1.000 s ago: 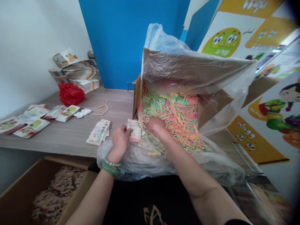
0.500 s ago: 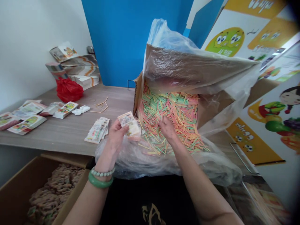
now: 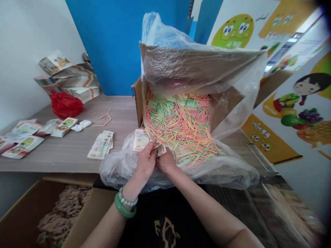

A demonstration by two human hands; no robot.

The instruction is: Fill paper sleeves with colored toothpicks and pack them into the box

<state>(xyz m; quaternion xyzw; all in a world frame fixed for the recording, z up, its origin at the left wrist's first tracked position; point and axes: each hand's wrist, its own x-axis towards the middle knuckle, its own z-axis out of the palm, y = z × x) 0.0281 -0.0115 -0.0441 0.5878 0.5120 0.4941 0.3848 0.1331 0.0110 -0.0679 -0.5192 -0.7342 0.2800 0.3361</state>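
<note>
My left hand (image 3: 147, 159) is closed on a small printed packet (image 3: 161, 150), held tilted over the front of the box. My right hand (image 3: 166, 162) meets it from the right; its fingers curl behind the packet and are mostly hidden, so what they hold does not show. A thin pale stick shows by the left fingertips. Just left of the hands, more printed packets (image 3: 141, 139) lie on the clear plastic liner (image 3: 121, 165). Beyond the hands, a heap of thin pink, green, yellow and orange sticks (image 3: 178, 124) fills the lined cardboard box (image 3: 138, 103).
On the table (image 3: 77, 162) lie a stack of packets (image 3: 101, 144), a white crumpled tissue (image 3: 81, 125), bent sticks (image 3: 104, 119), a red plastic bag (image 3: 66, 105) and printed cartons (image 3: 80, 82). An open carton of bundled items (image 3: 64, 210) stands low on the left.
My right hand has left the stick heap and come back to my left hand. The packet is now held between both hands, nearer my body. The view has shifted to the right.
</note>
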